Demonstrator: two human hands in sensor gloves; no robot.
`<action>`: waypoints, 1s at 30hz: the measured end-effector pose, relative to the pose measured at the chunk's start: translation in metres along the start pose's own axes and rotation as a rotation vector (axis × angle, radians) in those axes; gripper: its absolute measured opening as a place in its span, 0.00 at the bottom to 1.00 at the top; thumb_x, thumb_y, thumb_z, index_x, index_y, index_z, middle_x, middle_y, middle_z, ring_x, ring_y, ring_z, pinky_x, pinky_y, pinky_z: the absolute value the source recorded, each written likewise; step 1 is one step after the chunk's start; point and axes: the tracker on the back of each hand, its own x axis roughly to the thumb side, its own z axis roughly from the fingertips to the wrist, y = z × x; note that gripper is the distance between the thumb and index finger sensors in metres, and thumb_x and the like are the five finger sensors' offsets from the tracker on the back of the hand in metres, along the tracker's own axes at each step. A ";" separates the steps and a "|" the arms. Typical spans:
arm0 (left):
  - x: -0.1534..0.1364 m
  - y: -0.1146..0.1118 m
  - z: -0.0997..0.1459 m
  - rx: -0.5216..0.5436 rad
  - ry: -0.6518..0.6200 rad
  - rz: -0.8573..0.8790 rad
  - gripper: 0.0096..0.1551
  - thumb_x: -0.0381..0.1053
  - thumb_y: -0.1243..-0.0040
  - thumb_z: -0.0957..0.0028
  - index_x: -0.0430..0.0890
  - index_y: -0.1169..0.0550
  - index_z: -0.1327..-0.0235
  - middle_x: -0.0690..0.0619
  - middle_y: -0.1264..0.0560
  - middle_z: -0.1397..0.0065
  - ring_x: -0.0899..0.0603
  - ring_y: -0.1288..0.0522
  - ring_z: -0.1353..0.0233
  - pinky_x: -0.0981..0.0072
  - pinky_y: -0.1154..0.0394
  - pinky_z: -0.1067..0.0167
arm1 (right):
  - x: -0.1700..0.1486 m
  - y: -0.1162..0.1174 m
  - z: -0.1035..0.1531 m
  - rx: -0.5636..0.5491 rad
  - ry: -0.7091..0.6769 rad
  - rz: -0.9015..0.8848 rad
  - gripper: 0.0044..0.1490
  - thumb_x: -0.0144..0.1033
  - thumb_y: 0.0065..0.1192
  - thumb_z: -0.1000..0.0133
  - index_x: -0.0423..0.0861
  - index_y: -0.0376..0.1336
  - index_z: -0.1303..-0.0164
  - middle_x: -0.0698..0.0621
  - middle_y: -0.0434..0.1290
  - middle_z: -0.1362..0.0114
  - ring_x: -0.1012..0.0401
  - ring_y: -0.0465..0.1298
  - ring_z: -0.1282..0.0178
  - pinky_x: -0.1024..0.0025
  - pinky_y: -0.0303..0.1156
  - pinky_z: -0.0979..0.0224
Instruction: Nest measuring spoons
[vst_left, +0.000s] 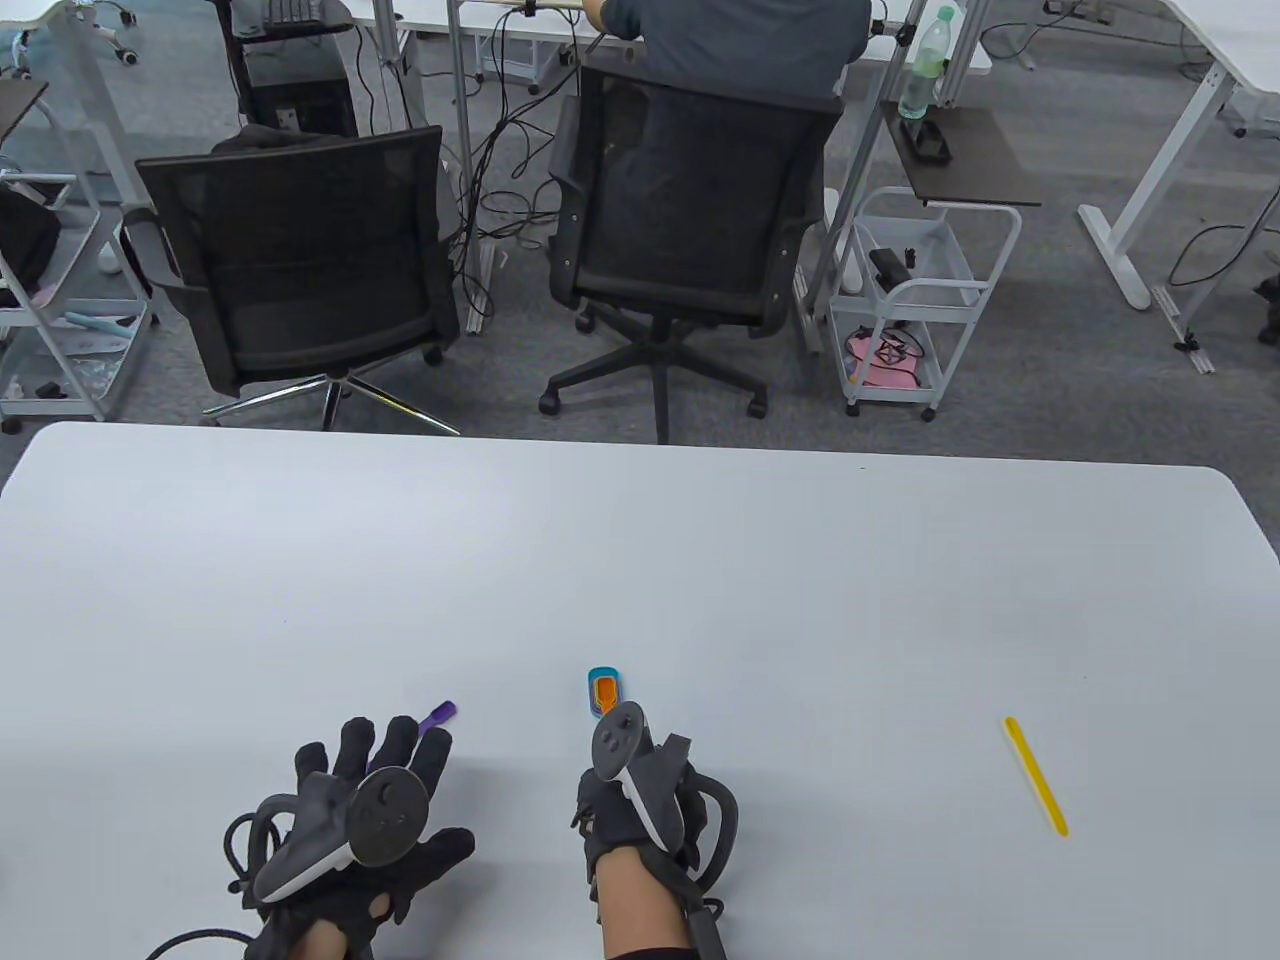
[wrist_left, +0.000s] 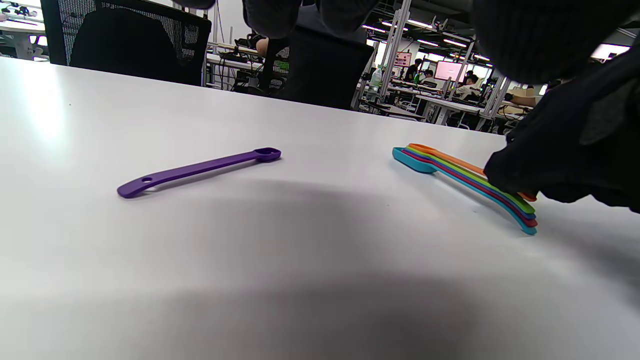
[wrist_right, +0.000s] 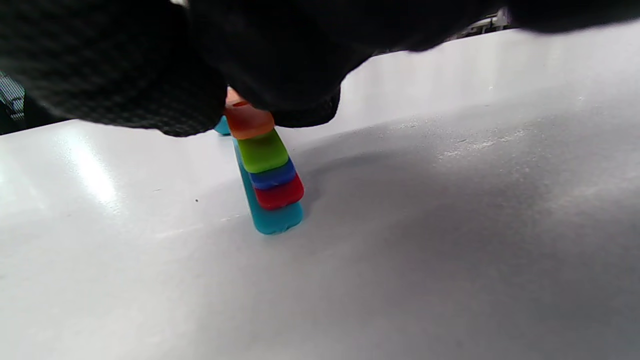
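Pinching the nested spoon stack (wrist_right: 267, 175) by its handles with my right hand (vst_left: 640, 800), I'm hovering my open left hand (vst_left: 350, 810) over the purple spoon (wrist_left: 200, 170); a clumsy grab is risking skewing the stack.

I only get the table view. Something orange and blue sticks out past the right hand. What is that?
Observer: It is a stack of nested spoons. The right wrist view shows five handles: orange on top, then green, blue, red, and teal at the bottom.
Operator: Is the right hand actually holding them?
Observer: The left wrist view shows the right hand with its fingers on the handle end. I cannot tell whether they pinch it or only press on it.
Operator: And the purple bit by the left hand?
Observer: That is a whole purple spoon. It lies flat by itself, well apart from the stack, and no finger of the left hand touches it.
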 end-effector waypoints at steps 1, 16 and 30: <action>0.000 0.000 0.000 -0.001 0.000 0.000 0.63 0.77 0.38 0.54 0.49 0.46 0.11 0.39 0.50 0.08 0.20 0.56 0.12 0.14 0.60 0.31 | -0.001 0.001 -0.001 0.002 0.000 -0.002 0.38 0.59 0.78 0.56 0.39 0.75 0.50 0.63 0.82 0.73 0.70 0.76 0.88 0.66 0.81 0.81; -0.016 -0.001 0.000 -0.005 0.049 0.045 0.63 0.76 0.38 0.54 0.49 0.45 0.11 0.39 0.50 0.08 0.20 0.56 0.12 0.15 0.59 0.30 | -0.059 -0.072 -0.010 -0.105 -0.258 -0.146 0.54 0.70 0.68 0.54 0.44 0.62 0.26 0.44 0.77 0.35 0.45 0.82 0.48 0.38 0.74 0.43; -0.047 -0.013 -0.015 -0.049 0.211 0.025 0.62 0.75 0.38 0.54 0.49 0.46 0.11 0.40 0.48 0.08 0.21 0.57 0.12 0.15 0.60 0.30 | -0.156 -0.079 -0.037 0.094 -0.607 -0.049 0.65 0.76 0.61 0.56 0.59 0.35 0.18 0.45 0.28 0.13 0.34 0.28 0.16 0.15 0.31 0.31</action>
